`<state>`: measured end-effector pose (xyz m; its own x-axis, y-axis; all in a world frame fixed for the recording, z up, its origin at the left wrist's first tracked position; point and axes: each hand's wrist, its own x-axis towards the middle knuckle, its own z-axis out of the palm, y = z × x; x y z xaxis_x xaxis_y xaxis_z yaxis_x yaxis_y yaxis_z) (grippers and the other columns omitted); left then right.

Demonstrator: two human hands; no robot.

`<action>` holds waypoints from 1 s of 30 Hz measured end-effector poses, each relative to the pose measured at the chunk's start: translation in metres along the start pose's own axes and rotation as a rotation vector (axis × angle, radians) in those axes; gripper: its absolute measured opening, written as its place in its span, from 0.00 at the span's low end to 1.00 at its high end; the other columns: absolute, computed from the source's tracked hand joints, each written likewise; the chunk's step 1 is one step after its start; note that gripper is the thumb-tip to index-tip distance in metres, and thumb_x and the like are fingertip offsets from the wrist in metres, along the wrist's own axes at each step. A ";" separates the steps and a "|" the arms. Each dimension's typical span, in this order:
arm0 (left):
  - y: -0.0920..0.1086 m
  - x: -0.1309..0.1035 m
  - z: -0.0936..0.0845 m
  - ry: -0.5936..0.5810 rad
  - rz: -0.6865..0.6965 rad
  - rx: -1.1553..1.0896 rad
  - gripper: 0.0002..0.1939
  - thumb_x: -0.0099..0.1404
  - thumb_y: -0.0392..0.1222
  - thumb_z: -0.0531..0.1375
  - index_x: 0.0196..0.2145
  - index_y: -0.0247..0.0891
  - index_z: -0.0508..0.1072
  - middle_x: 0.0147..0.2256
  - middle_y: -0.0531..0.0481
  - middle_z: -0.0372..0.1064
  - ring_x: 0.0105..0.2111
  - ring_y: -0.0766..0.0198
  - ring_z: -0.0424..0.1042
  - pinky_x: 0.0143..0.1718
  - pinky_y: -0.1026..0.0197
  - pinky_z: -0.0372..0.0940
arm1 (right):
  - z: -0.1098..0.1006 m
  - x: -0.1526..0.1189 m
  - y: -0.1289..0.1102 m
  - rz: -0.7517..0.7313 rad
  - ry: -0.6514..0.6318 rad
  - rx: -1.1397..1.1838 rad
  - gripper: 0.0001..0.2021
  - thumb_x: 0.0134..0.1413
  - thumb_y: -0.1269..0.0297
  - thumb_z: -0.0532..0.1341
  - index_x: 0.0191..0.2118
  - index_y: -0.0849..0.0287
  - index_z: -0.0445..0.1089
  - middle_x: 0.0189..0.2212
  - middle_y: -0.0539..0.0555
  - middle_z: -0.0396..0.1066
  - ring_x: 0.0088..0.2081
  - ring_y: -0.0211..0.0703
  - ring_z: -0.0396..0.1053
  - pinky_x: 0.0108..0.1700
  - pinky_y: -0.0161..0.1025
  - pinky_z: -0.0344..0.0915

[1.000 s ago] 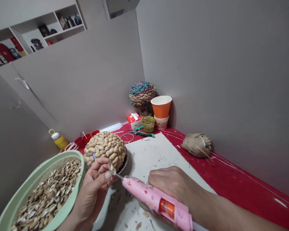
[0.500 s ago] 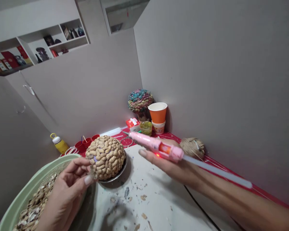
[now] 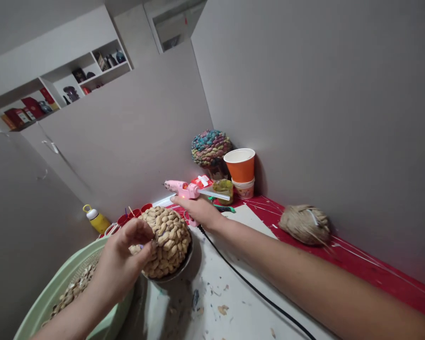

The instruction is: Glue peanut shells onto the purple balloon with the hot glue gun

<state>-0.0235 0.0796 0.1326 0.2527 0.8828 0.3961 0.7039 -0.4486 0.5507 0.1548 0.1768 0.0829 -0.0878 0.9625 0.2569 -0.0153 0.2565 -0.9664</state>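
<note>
The right hand (image 3: 207, 215) grips the glue gun (image 3: 187, 190); its tip is better kept away from the left hand (image 3: 122, 252), whose fingers are curled, though I cannot tell if they pinch something.

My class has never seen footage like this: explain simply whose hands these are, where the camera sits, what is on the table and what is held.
There is no machine here: one person works with bare hands, and every picture comes from a camera worn on their head, looking forward and down.

The right hand holds a pink glue gun. The left hand is raised in front of a peanut-covered dome; whether its fingers pinch something small is unclear.

A green basket of shells stands beside the dome. Farther back are an orange cup, a multicoloured ball and a bundle of twine.
</note>
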 end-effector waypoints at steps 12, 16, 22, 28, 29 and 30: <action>-0.005 0.010 0.018 -0.004 0.263 0.536 0.06 0.60 0.31 0.56 0.32 0.40 0.69 0.29 0.53 0.70 0.28 0.64 0.70 0.30 0.63 0.64 | 0.007 -0.006 0.016 0.159 -0.103 0.047 0.11 0.49 0.56 0.61 0.27 0.59 0.69 0.14 0.44 0.55 0.14 0.35 0.54 0.13 0.33 0.52; -0.006 0.013 0.020 -0.005 0.279 0.598 0.05 0.60 0.31 0.56 0.32 0.40 0.69 0.28 0.52 0.70 0.27 0.63 0.70 0.30 0.63 0.64 | 0.006 -0.008 0.016 0.168 -0.093 0.022 0.12 0.49 0.56 0.61 0.24 0.58 0.66 0.12 0.45 0.54 0.14 0.36 0.55 0.15 0.34 0.54; -0.004 0.016 0.021 -0.040 0.279 0.668 0.06 0.60 0.32 0.55 0.31 0.40 0.69 0.28 0.51 0.70 0.28 0.61 0.70 0.29 0.62 0.63 | 0.003 -0.011 0.012 0.146 -0.107 0.021 0.13 0.50 0.55 0.61 0.21 0.57 0.63 0.13 0.46 0.56 0.15 0.37 0.56 0.16 0.35 0.53; -0.007 0.016 0.022 -0.028 0.354 0.692 0.06 0.62 0.33 0.55 0.32 0.39 0.71 0.31 0.49 0.71 0.30 0.61 0.71 0.31 0.61 0.65 | 0.003 -0.012 0.013 0.115 -0.115 0.041 0.11 0.50 0.57 0.61 0.23 0.57 0.65 0.15 0.45 0.58 0.16 0.36 0.57 0.17 0.33 0.53; -0.008 0.015 0.022 -0.023 0.369 0.687 0.06 0.62 0.33 0.55 0.33 0.39 0.72 0.32 0.49 0.71 0.30 0.61 0.72 0.32 0.61 0.65 | 0.003 -0.012 0.014 0.109 -0.111 0.042 0.11 0.49 0.57 0.61 0.23 0.57 0.65 0.15 0.46 0.59 0.17 0.35 0.58 0.17 0.32 0.53; -0.009 0.015 0.022 -0.020 0.383 0.682 0.06 0.63 0.33 0.55 0.34 0.39 0.72 0.32 0.48 0.72 0.31 0.61 0.72 0.32 0.62 0.66 | 0.003 -0.012 0.014 0.106 -0.107 0.043 0.11 0.49 0.57 0.61 0.23 0.57 0.65 0.15 0.46 0.59 0.17 0.35 0.58 0.17 0.32 0.52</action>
<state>-0.0115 0.0997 0.1178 0.5674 0.6892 0.4505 0.8162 -0.5432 -0.1970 0.1526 0.1691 0.0663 -0.1972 0.9682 0.1537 -0.0425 0.1482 -0.9880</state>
